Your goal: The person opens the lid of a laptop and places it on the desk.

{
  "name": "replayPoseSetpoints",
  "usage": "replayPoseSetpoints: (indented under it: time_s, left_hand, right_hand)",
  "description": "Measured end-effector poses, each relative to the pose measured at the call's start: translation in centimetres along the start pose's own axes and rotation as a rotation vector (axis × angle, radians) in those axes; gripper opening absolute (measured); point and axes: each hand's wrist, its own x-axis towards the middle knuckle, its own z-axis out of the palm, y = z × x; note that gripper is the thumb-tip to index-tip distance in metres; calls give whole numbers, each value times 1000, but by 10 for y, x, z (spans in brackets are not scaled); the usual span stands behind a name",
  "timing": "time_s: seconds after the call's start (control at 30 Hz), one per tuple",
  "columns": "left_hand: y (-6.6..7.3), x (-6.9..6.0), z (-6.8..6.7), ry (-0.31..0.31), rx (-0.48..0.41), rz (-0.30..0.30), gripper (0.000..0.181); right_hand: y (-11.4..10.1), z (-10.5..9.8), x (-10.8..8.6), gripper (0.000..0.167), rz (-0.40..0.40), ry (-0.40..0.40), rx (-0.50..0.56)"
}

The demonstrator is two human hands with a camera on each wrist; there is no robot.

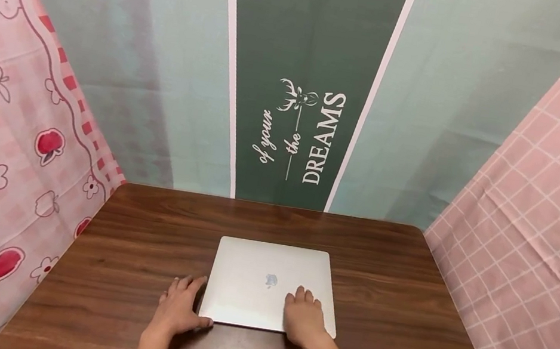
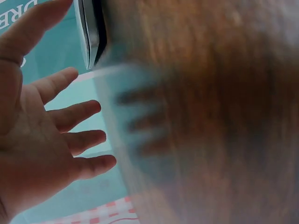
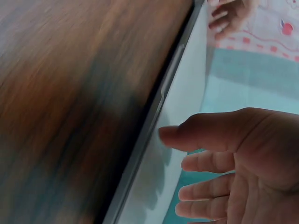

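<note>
The laptop (image 1: 242, 295) lies closed on the surface (image 1: 140, 238); its lid (image 1: 245, 260) is not raised, so the work seems only beginning. The left hand (image 1: 177, 307), fingers spread, is by the near left corner; the right hand (image 1: 304, 319), fingers extended, is over the lid (touching or not, I cannot tell).

Two hands (image 1: 179, 306) (image 1: 303, 320), one laptop (image 1: 246, 284) and one table (image 1: 392, 294).
</note>
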Motion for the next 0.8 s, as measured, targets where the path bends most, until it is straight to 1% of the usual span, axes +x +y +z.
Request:
replayPoseSetpoints:
  time_s: [0.13,0.2,0.27,0.37,0.5,0.6,0.7,0.8]
  left_hand:
    - [-3,1,3,-25,-50,-8,98]
    - [-5,2,3,-28,-64,-17,100]
    - [-6,3,3,-28,-60,-24,101]
    - [-8,6,2,-43,-51,-40,101]
    - [-9,8,1,-86,-57,-58,101]
    - [-8,9,0,-123,-87,-84,103]
    - [-7,9,-1,-145,-115,-98,103]
    - [-6,8,-2,-153,-123,-99,101]
  right_hand:
    - [-14,3,6,59,-7,-71,-37]
    - [-21,4,9,65,-18,-87,-60]
    - [-27,5,12,67,-34,-80,-86]
    - [-35,6,14,64,-59,-63,-134]
    - [-43,6,16,60,-82,-46,-183]
    - [-49,7,18,64,-97,-77,-175]
    - [-54,10,20,66,-96,-107,-161]
    - [-58,13,21,55,-82,-84,-155]
